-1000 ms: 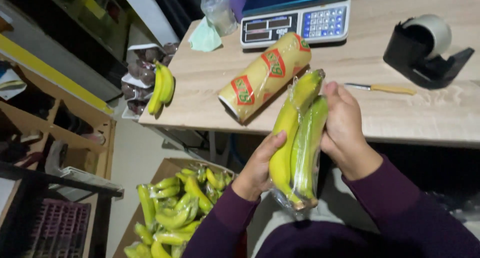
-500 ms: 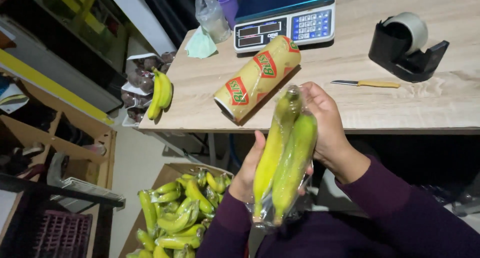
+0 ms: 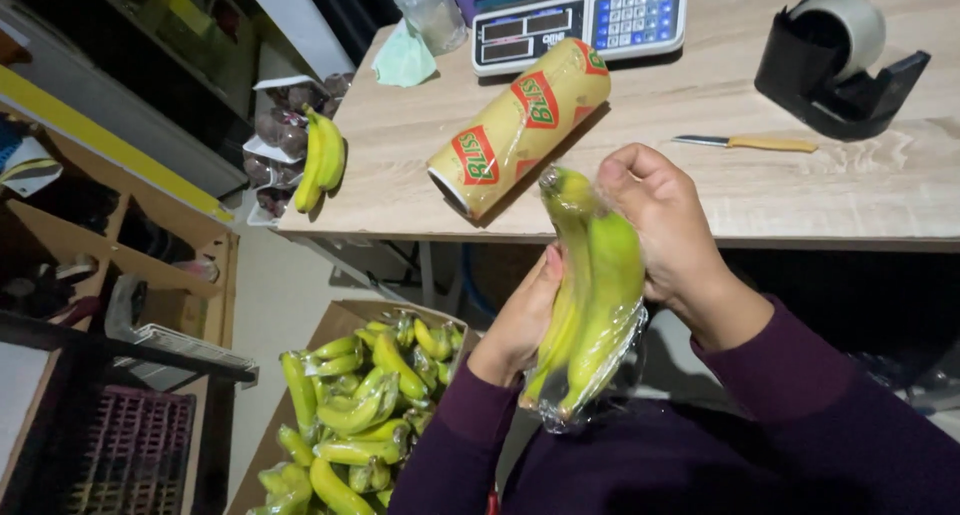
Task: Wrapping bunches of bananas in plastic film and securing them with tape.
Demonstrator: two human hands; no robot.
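Note:
Both my hands hold a small bunch of yellow-green bananas [image 3: 592,290] in front of my chest, below the table edge. Clear cling film covers the bunch and bags out at its lower end. My left hand [image 3: 522,320] grips the bunch from the left side. My right hand [image 3: 662,225] closes over its upper right, fingers at the stem end. A yellow roll of cling film [image 3: 520,125] lies on the wooden table [image 3: 900,190] just above the bunch.
On the table are a digital scale [image 3: 580,20], a black tape dispenser [image 3: 838,60], a small knife [image 3: 745,143], a green cloth [image 3: 404,60] and another banana bunch [image 3: 320,160] at the left edge. A cardboard box of bananas [image 3: 355,400] stands on the floor. Shelves line the left.
The wrapped bunch has come down and tilted, its lower end swinging toward my body. My right hand has slid up to the stem end. The view has shifted slightly.

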